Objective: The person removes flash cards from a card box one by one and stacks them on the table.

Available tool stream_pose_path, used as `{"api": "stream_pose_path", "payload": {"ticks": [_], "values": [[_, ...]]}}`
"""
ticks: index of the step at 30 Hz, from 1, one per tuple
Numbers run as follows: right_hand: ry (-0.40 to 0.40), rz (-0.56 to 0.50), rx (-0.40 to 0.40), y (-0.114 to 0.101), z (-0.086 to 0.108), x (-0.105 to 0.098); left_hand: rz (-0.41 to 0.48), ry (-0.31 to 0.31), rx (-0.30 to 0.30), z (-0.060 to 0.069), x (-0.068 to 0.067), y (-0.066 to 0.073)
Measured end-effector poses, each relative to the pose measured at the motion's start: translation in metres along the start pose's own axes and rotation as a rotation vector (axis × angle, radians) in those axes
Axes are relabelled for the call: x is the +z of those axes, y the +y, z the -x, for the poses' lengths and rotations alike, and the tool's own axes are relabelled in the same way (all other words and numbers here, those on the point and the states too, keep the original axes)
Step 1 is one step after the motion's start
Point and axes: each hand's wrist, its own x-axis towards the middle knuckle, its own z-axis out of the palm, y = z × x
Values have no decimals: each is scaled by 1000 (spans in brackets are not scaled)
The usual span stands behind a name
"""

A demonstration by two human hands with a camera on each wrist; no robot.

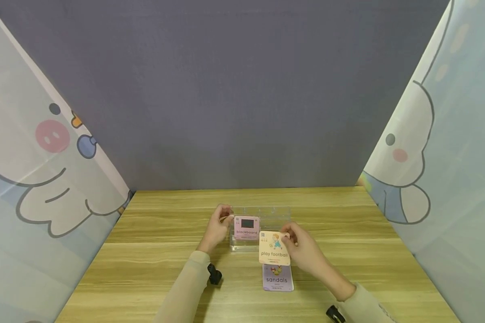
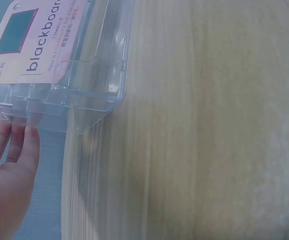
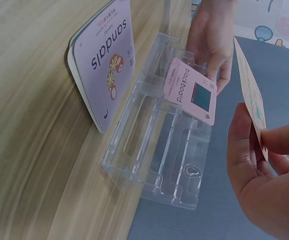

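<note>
A clear plastic tiered card holder (image 1: pixel 238 247) stands on the table, with a pink "blackboard" card (image 1: pixel 246 228) in its left part. My left hand (image 1: pixel 217 228) grips the holder's left side, fingers (image 2: pixel 29 150) behind the clear wall and thumb at the front edge. Between thumb and fingers my right hand (image 1: pixel 305 251) pinches a cream "play football" card (image 1: pixel 274 248), raised in front of the holder's right part. Below that card lies a purple "sandals" card (image 1: pixel 278 280), apparently atop a small stack; its upper part is hidden in the head view.
The wood-grain table (image 1: pixel 153 264) runs back to a dark grey panel (image 1: pixel 242 98). Cartoon-printed curtains (image 1: pixel 24 112) hang along both sides. A black strap device (image 1: pixel 214 274) sits at the left wrist, another (image 1: pixel 334 314) at the right.
</note>
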Motion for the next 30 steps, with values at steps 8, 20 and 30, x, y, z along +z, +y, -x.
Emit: {"api": "stream_pose_path", "payload": {"ticks": [8,20,30], "values": [[-4,34,-21,6,2,0,-12,14,5,-10,2,-32],[-31,46,-37,15,4,3,7,9,-1,-10,2,-32],[-51,34,-68,18,5,5,5,10,-7,-11,2,-33]]}}
